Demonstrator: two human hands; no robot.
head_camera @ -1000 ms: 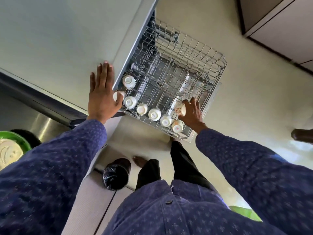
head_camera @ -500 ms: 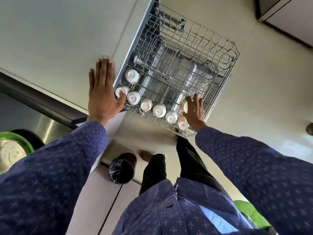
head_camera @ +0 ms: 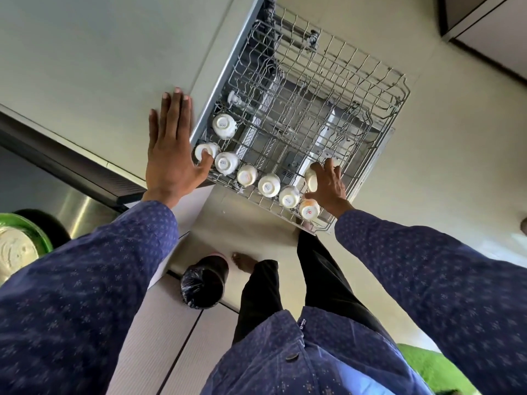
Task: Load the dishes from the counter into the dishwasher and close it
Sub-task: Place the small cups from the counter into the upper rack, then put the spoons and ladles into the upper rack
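The dishwasher's wire rack point(head_camera: 370, 89) is pulled out over the floor. Several small white cups point(head_camera: 269, 185) stand upside down in a row along its near edge, with another cup point(head_camera: 224, 126) behind the row at the left. My right hand point(head_camera: 328, 186) grips one more white cup point(head_camera: 310, 178) at the rack's near right corner, just behind the last cup of the row point(head_camera: 308, 209). My left hand point(head_camera: 171, 149) lies flat with straight fingers on the counter edge point(head_camera: 85, 81) beside the rack, its thumb by the leftmost cup point(head_camera: 204, 151).
A black-lined bin point(head_camera: 204, 283) stands on the floor below the rack, next to my feet. A green-rimmed plate point(head_camera: 20, 246) sits at the far left by a steel sink point(head_camera: 74, 206). Cabinets point(head_camera: 484, 29) are at the upper right.
My right hand has carried the cup a little further into the rack's near right corner and lowered it behind the row. My left hand stays flat on the counter.
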